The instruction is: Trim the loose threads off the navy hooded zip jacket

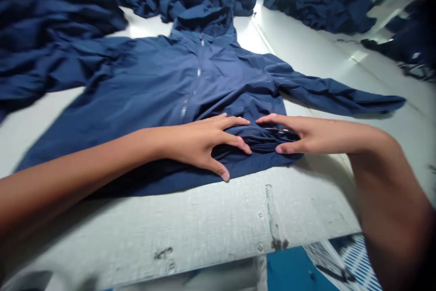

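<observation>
Spreading left hand point(199, 143), right hand point(303, 135) on navy jacket point(204, 77); bunched fabric point(262, 139) between fingers point(238, 143)

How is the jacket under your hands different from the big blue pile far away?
The jacket lies spread out flat, but the pile is all bunched up. The jacket's sleeve stretches out to the side, while the pile shows no neat shape. Your left hand and right hand touch the jacket, but no hand touches the pile. Both are dark blue cloth on the white table.
</observation>
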The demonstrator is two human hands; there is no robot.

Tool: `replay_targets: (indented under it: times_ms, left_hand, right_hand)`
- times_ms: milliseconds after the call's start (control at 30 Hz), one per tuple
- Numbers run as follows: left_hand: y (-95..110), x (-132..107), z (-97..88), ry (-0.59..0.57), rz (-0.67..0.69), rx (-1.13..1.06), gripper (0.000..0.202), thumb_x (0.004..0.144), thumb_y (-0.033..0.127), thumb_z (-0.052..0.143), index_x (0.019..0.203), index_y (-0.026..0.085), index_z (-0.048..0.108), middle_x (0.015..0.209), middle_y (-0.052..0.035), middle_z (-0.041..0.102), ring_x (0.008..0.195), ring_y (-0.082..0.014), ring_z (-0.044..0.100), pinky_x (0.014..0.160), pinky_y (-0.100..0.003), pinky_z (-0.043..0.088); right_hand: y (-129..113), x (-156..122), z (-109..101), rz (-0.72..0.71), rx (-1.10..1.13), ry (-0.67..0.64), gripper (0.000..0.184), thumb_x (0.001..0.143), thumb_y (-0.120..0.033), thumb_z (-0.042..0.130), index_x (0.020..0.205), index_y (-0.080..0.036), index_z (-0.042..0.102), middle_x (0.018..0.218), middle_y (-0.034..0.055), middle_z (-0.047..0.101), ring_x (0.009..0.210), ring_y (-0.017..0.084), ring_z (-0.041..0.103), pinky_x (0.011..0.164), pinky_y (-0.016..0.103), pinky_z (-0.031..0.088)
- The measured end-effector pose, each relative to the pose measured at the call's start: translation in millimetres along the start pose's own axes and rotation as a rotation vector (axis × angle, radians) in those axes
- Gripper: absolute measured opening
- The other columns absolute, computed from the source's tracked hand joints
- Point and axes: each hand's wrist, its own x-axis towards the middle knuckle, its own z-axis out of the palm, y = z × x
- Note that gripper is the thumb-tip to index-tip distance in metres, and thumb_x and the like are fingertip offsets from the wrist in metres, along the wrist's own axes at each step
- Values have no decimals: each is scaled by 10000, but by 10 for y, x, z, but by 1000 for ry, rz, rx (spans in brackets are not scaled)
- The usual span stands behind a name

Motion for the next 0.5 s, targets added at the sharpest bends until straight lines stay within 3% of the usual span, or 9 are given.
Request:
replay_targets:
  times_ms: [133, 267, 400, 500]
  left_hand:
    - [134, -480, -232, -97, -147, -16, 385, 967, 323, 716, 1349, 374, 693, 1754, -21, 235, 1579, -296, 348, 1259, -408, 360]
    - [277, -1250, -324, -66, -340, 117, 470, 981, 319, 670, 1423, 469, 611, 1739, 41, 266, 1560, -322, 369, 1251, -477, 375]
    - [226, -1789, -174, 130, -405, 199, 500, 1004, 306, 620, 1488, 416, 559, 1619, -50, 451, 1396, -295, 552, 1130, -441, 496]
    - [86, -1877, -31, 298, -309, 198, 374, 1028, 230, 564, 1360, 358, 677, 1471, -80, 576, 1284, -248, 609, 1076, -388, 510]
  right_hand:
    - [56, 12, 22, 53, -57, -5, 794, 889, -617, 713, 1601, -399, 439, 1609, 33, 526, 1408, 413, 551, 1114, 524, 513]
    - [51, 34, 58, 70, -134, 22, 780, 903, -651, 681, 1599, -404, 430, 1591, 54, 546, 1383, 412, 575, 1095, 520, 516]
    - [-52, 22, 66, 94, -177, 143, 613, 964, -615, 626, 1515, -357, 553, 1434, 102, 676, 1235, 344, 684, 960, 402, 556]
    - [-200, -28, 52, 138, -286, 441, 510, 887, -586, 746, 1310, -303, 714, 1065, 100, 786, 814, 245, 737, 687, 338, 535]
